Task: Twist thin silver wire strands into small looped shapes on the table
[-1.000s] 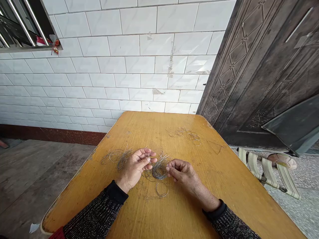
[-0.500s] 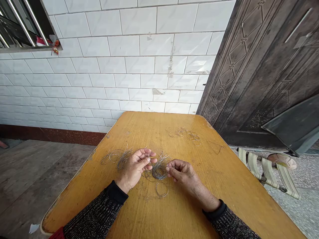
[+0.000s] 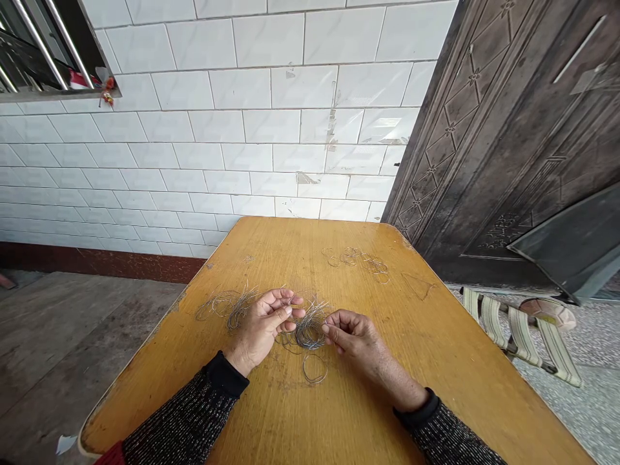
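Observation:
A tangled bundle of thin silvery wire [image 3: 310,332] lies on the wooden table [image 3: 329,413] between my hands. My left hand [image 3: 266,323] is at the bundle's left side, its thumb and forefinger pinched on a thin strand of wire. On the right, my right hand [image 3: 356,336] pinches a wire end between thumb and forefinger, its other fingers curled. Just below the bundle rests a single wire loop [image 3: 314,369]. Another loose wire coil [image 3: 232,307] lies behind and left of my left hand, which partly covers it.
Thin wire rings [image 3: 356,257] lie near the table's far edge, and a bent wire [image 3: 421,287] sits by its right edge. A white tiled wall [image 3: 271,123] stands behind. To the right are a dark carved door [image 3: 465,129] and a striped webbed seat [image 3: 520,336].

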`<action>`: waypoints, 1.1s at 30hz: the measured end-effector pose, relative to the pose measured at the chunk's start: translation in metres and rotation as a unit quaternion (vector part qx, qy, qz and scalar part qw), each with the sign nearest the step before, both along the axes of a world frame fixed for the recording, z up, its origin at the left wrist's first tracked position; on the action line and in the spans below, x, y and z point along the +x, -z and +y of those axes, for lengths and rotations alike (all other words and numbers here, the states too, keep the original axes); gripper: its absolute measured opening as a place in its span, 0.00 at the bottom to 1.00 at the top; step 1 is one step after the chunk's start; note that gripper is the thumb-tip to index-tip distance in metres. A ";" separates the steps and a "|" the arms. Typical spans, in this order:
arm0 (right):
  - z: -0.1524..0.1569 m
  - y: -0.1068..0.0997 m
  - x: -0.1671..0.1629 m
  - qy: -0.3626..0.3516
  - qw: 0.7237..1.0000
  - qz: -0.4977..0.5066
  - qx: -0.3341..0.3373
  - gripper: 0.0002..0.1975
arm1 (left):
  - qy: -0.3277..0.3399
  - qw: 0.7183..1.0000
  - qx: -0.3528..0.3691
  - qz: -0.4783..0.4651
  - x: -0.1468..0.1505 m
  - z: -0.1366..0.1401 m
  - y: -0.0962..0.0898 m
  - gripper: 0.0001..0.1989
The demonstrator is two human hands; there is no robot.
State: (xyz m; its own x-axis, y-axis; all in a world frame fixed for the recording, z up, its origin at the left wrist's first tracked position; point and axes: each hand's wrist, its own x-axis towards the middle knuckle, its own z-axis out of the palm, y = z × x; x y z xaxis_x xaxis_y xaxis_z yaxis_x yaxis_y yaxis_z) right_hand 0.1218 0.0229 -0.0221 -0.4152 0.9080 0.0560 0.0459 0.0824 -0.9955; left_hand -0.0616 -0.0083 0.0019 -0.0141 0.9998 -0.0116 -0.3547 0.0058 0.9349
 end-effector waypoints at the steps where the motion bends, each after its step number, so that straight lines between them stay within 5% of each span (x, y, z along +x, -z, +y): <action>1: 0.000 0.000 0.000 0.000 1.000 0.001 0.000 0.17 | 0.000 1.000 0.000 0.000 0.000 0.000 0.000 0.13; 33: 0.001 0.002 0.000 -0.009 1.000 0.004 0.006 0.16 | -0.007 0.999 0.014 0.036 0.000 0.000 -0.001 0.13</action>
